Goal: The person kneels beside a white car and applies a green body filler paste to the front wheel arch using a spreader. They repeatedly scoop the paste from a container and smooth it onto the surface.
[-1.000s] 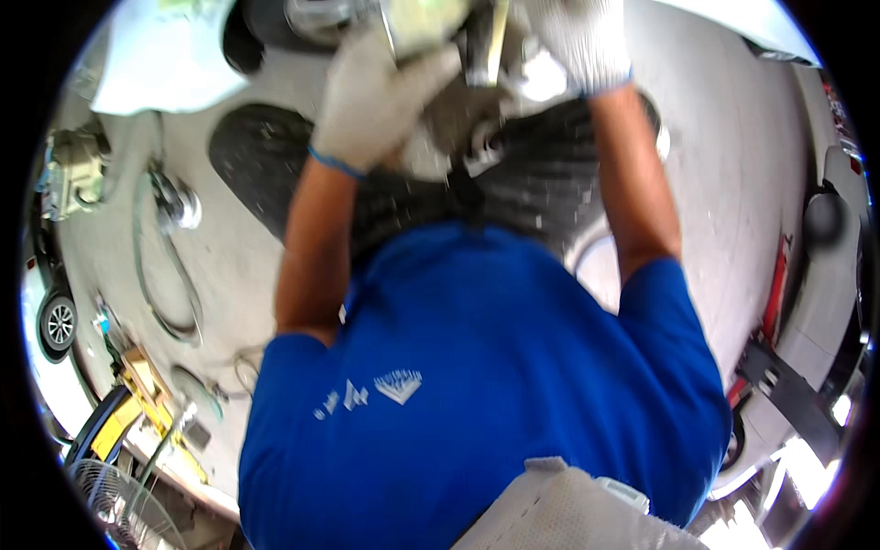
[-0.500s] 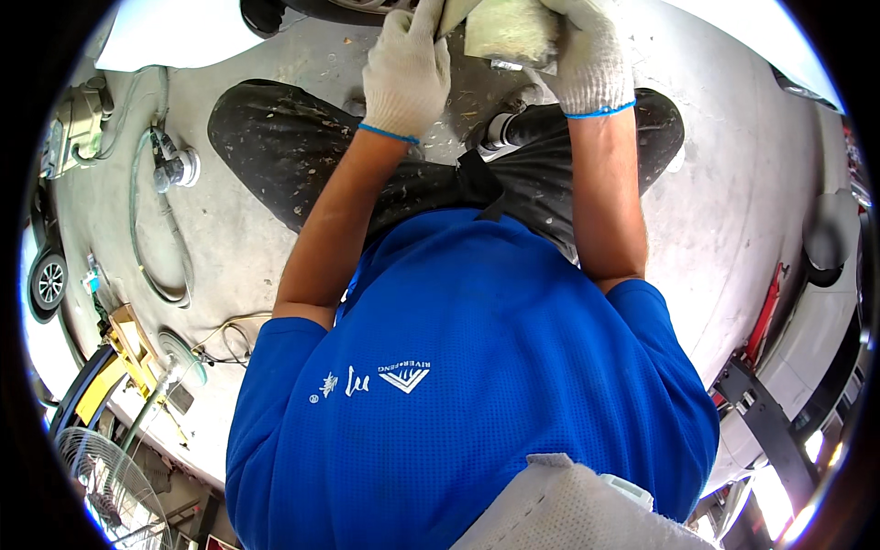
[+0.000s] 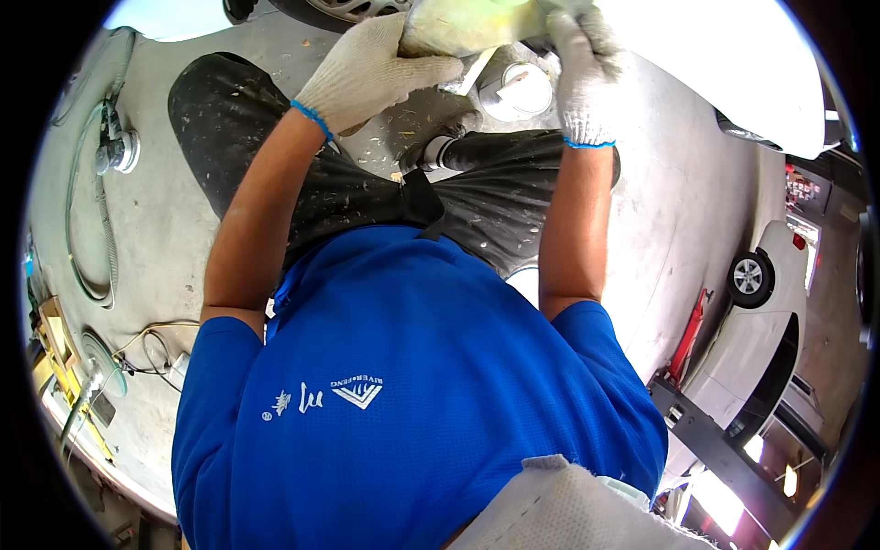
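A blue shirt (image 3: 412, 394) occupies the centre; paint-speckled dark trousers (image 3: 229, 110) extend above it. The gloved left hand (image 3: 371, 69) is clamped on the left end of a yellow-green piece (image 3: 472, 26). The gloved right hand (image 3: 585, 82) curls beside the opposite end; its exact grip cannot be determined. The piece is between both hands, at the upper edge. A white round container (image 3: 506, 110) appears below it.

Hands (image 3: 362, 73) wider apart, white can (image 3: 522, 108) between them in fuller view
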`<state>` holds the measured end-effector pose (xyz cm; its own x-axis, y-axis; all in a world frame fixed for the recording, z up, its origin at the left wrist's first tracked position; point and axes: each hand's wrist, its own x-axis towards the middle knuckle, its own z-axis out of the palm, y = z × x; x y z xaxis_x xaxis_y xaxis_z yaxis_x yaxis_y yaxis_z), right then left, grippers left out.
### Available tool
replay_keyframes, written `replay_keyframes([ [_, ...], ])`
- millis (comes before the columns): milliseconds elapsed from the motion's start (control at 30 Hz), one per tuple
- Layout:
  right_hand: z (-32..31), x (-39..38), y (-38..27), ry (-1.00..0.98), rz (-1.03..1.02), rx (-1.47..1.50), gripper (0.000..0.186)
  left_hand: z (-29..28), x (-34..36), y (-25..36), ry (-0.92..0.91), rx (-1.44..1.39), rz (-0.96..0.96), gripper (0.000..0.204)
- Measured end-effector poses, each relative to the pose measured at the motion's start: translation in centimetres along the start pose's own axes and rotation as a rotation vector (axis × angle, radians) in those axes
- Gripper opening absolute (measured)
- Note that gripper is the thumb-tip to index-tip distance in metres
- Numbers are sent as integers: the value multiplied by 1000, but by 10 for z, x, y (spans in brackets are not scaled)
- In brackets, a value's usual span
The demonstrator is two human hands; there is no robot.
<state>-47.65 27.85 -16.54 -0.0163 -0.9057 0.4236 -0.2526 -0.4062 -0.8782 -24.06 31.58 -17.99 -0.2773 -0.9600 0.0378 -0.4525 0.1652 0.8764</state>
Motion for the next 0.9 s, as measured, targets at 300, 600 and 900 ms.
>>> replay_keyframes([
  [300, 35, -34, -42, 45, -558, -574, 27, 12, -5, -2, 121, 34, 146, 38],
  [600, 31, -26, -28, 49, -518, -478, 23, 5, -9, 4, 63, -51, 43, 38],
  [900, 2, 17, 4, -18, -218, -526, 23, 1, -4, 7, 26, -118, 100, 45],
])
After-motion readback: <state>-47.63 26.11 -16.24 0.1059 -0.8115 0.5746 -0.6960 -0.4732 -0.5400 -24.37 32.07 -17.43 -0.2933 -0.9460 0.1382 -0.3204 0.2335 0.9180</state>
